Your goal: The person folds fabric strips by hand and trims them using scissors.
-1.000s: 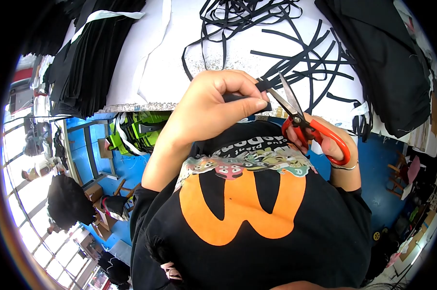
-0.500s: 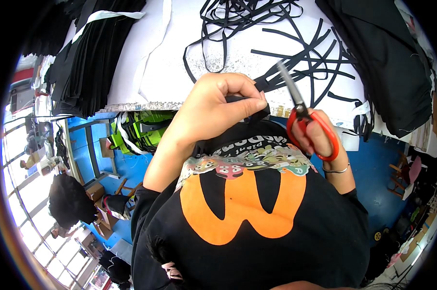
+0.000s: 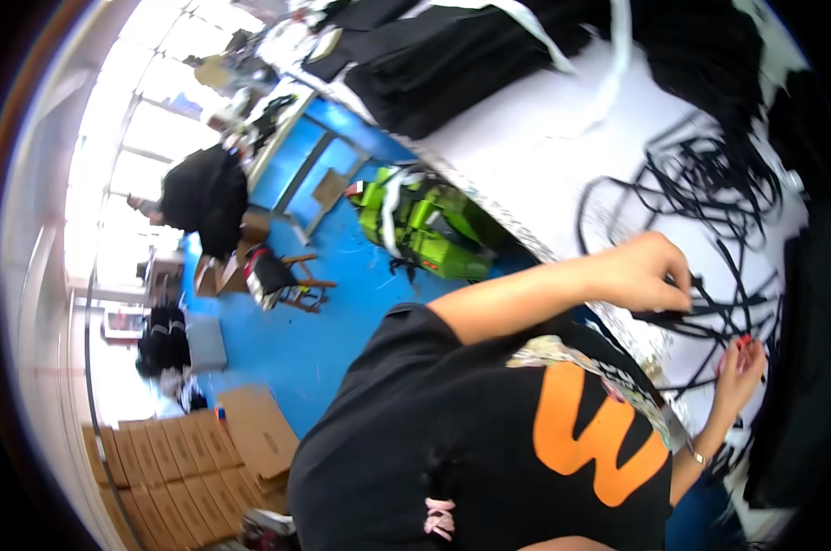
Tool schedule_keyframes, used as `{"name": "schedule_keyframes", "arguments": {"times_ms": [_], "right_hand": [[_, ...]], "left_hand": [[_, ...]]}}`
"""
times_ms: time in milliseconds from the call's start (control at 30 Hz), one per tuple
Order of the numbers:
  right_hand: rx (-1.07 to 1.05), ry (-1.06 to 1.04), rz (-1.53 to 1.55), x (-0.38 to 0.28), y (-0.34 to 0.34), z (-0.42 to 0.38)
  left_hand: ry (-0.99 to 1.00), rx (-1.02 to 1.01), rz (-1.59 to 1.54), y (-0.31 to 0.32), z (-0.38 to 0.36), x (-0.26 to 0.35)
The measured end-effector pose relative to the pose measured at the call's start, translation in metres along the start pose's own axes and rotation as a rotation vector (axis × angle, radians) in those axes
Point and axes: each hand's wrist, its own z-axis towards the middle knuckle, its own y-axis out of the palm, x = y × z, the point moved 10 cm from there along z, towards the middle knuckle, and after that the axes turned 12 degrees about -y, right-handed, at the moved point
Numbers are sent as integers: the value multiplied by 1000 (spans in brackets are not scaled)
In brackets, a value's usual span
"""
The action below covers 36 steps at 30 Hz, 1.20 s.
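My left hand [image 3: 647, 274] is closed in a pinch over the table edge, with a black strip [image 3: 670, 317] at its fingertips. To the right and nearer the strips on the table, my right hand [image 3: 744, 372] is curled around scissors with red handles [image 3: 742, 342]. Only a bit of red shows between the fingers, and the blades cannot be made out. Beyond both hands lies a tangled heap of narrow black strips [image 3: 709, 174], and more loose strips fan out beside my fingers.
Stacked black fabric [image 3: 443, 78] and a white band [image 3: 535, 35] lie across the white table [image 3: 516, 129]. More black fabric [image 3: 806, 349] hangs at the right. Below the table edge stands a bright green bundle [image 3: 434, 230]. On the blue floor [image 3: 278, 367] are a stool and cardboard boxes [image 3: 172, 459].
The view has swung left, showing more floor and boxes. My right hand with the scissors has moved forward to the strips on the table. My left hand stays pinched.
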Motion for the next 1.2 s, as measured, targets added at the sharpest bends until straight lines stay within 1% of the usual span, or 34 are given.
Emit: {"name": "schedule_keyframes", "arguments": {"times_ms": [33, 67, 100, 133, 167, 200, 267, 300, 367, 400, 433, 467, 500, 533, 567, 600, 633, 667, 700, 733, 767, 800, 867, 900, 933, 967, 1000, 1033, 1067, 1100, 1133, 1167, 1200], "right_hand": [[-54, 26, 131, -31, 19, 9], [-106, 60, 246, -74, 33, 9], [-112, 31, 450, -117, 47, 13], [-115, 38, 577, -139, 58, 15], [-88, 65, 626, -147, 66, 17], [-62, 94, 675, -151, 71, 19], [-30, 5, 578, -155, 72, 28], [-23, 26, 602, -153, 72, 30], [-20, 49, 618, -148, 70, 31], [-60, 89, 654, -146, 74, 30], [-96, 131, 687, -142, 77, 29], [-99, 130, 722, -130, 76, 29], [-78, 162, 705, -132, 75, 28], [-37, 205, 660, -133, 68, 29], [-1, 178, 687, -125, 62, 30], [59, 211, 667, -129, 50, 31], [128, 166, 734, -138, 44, 37], [154, 177, 687, -131, 32, 41], [249, 179, 729, -129, 18, 42], [290, 105, 802, -127, 9, 50], [351, 87, 705, -120, -11, 51], [397, 68, 620, -118, -25, 52], [485, -27, 398, -107, -58, 55], [502, -105, 44, -112, -76, 58], [509, -104, 47, -108, -80, 56], [515, -282, -402, -151, -86, 56], [500, -453, -853, -188, -75, 54], [423, -373, -383, -172, -72, 65], [330, -331, -145, -179, -56, 70], [261, -326, 27, -194, -36, 71], [163, -533, -56, -231, -17, 71], [60, -572, 74, -258, 3, 70], [-25, -646, 70, -284, 19, 68]], "left_hand": [[131, 68, 74, 2, 5, 5], [199, 75, 159, 4, 2, 19], [240, 52, 167, 12, 7, 21], [246, 32, 189, 19, 8, 24], [260, 21, 209, 25, 9, 29], [273, 8, 230, 30, 9, 33], [308, 28, 251, 36, 10, 37], [344, 34, 266, 37, 10, 40], [351, 52, 266, 36, 12, 40], [358, 56, 267, 38, 13, 40], [405, 66, 268, 39, 13, 41], [419, 63, 276, 38, 14, 42], [438, 41, 272, 40, 15, 43], [439, 36, 204, 39, 20, 39], [439, 29, 125, 34, 21, 39], [471, 116, 184, 29, 20, 42], [323, 154, 207, 20, 25, 35], [309, 140, 175, 7, 27, 28], [314, 120, 117, 3, 32, 24], [319, 112, 73, -7, 37, 18], [328, 98, 34, -16, 39, 18], [232, 119, -40, -26, 32, 23], [238, 139, -24, -42, 28, 27], [259, 118, -20, -47, 26, 30], [261, 114, -14, -53, 24, 33], [255, 87, 31, -55, 23, 37], [249, 60, 76, -53, 21, 42], [282, 48, 125, -50, 17, 52], [281, 40, 134, -49, 15, 58], [366, 38, 289, -43, 10, 72], [453, 36, 446, -36, 3, 85], [495, 8, 469, -30, -2, 95], [499, 4, 480, -28, -6, 102]]}}
